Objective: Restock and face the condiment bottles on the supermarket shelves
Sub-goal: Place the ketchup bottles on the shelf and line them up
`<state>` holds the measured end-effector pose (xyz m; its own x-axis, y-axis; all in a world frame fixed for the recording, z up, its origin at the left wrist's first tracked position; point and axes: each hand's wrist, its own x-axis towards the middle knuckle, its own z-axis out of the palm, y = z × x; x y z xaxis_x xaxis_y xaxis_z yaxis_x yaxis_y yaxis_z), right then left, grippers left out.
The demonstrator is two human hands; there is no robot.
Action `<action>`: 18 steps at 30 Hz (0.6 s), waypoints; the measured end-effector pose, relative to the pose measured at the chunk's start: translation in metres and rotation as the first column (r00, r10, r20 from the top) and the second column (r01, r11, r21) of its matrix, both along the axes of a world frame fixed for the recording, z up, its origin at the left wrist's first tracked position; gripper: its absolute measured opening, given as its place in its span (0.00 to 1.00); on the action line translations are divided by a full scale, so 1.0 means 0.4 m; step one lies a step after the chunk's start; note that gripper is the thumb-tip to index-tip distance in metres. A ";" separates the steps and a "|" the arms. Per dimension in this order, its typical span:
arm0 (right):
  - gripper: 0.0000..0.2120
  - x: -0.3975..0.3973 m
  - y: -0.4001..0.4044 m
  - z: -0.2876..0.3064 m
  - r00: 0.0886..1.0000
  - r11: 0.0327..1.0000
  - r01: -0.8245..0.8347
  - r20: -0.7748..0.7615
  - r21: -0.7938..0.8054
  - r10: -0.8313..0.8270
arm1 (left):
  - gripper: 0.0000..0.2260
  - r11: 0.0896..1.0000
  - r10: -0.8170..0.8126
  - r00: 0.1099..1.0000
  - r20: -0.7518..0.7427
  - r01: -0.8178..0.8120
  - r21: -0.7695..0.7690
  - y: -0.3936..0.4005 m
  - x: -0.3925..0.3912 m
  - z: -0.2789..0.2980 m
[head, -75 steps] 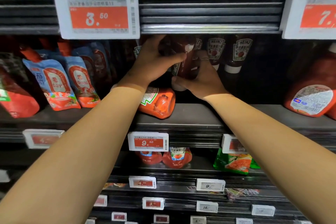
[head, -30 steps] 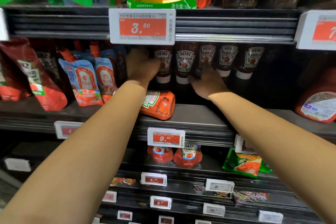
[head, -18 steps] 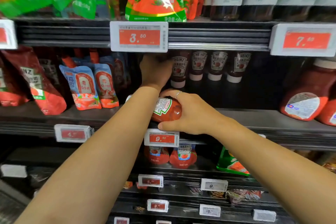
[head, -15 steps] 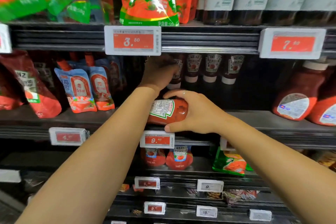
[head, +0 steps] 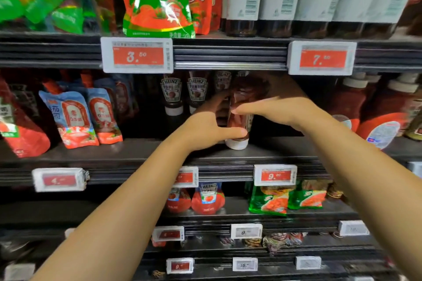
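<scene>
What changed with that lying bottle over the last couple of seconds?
The right hand picked the bottle up off the shelf edge and stood it cap-down beside the Heinz row. The left hand left that row and now grips it near the cap. The pouches stayed put.

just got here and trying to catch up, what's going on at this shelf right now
A person is setting a dark red squeeze bottle of ketchup with a white cap cap-down on the dark middle shelf. The left hand grips its lower part near the cap, and the right hand wraps round its upper body. It stands just in front of a row of matching Heinz ketchup bottles further back. Blue and red sauce pouches stand to the left.
</scene>
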<state>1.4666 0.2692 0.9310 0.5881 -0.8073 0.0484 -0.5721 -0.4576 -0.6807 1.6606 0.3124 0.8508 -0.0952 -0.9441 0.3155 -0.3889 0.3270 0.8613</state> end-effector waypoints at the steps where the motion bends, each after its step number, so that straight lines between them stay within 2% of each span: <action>1: 0.28 0.003 -0.002 0.000 0.999 1.000 -0.004 -0.040 0.010 0.005 | 0.43 0.999 0.049 0.999 0.013 -0.049 -0.013 -0.013 -0.008 -0.009; 5: 0.34 0.030 -0.008 -0.008 0.995 0.992 0.096 0.014 -0.088 -0.095 | 0.40 0.993 0.115 0.993 -0.007 -0.115 -0.016 -0.053 -0.012 -0.029; 9: 0.34 0.033 -0.025 -0.048 0.977 0.976 0.142 0.183 -0.164 -0.112 | 0.37 0.994 0.113 0.994 -0.003 -0.113 0.001 -0.068 0.001 -0.037; 11: 0.40 0.026 -0.041 -0.074 0.965 0.991 0.105 0.249 -0.082 -0.082 | 0.36 0.994 0.105 0.994 -0.011 -0.105 0.025 -0.068 0.006 -0.039; 14: 0.49 0.022 -0.063 -0.114 0.962 0.996 0.076 0.259 0.036 -0.083 | 0.34 0.994 0.090 0.996 0.005 -0.090 0.054 -0.068 0.011 -0.033; 16: 0.49 0.028 -0.073 -0.132 0.961 0.996 0.064 0.265 0.069 -0.080 | 0.32 0.990 0.140 0.987 0.084 -0.142 0.024 -0.066 0.018 -0.014; 18: 0.46 0.042 -0.086 -0.139 0.951 0.994 0.077 0.294 0.073 -0.095 | 0.25 0.974 0.228 0.953 0.198 -0.224 -0.040 -0.062 0.033 0.009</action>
